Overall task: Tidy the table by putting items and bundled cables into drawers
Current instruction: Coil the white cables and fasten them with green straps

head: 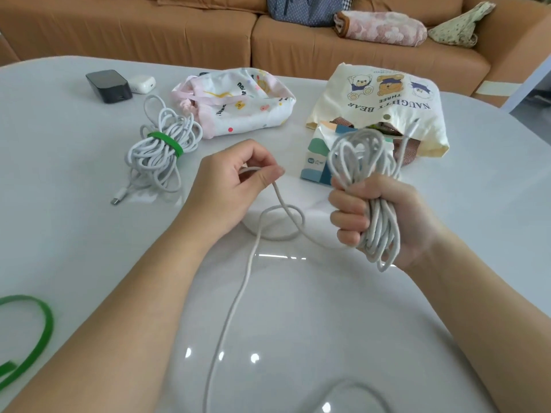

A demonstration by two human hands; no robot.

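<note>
The cream tote bag (384, 114) reads — upside down — "NAUGHTY BEAR THREE".

Two bare, sleeveless forearms

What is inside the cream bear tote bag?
The cream bear tote bag lies open toward the camera; colourful packaging shows at its mouth. The right hand and its coiled cable cover the rest.

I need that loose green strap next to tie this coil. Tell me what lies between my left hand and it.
Nothing visible. Between the left hand and the loose green strap is only bare table. But that hand is pinching the white cable and must let go first.
</note>
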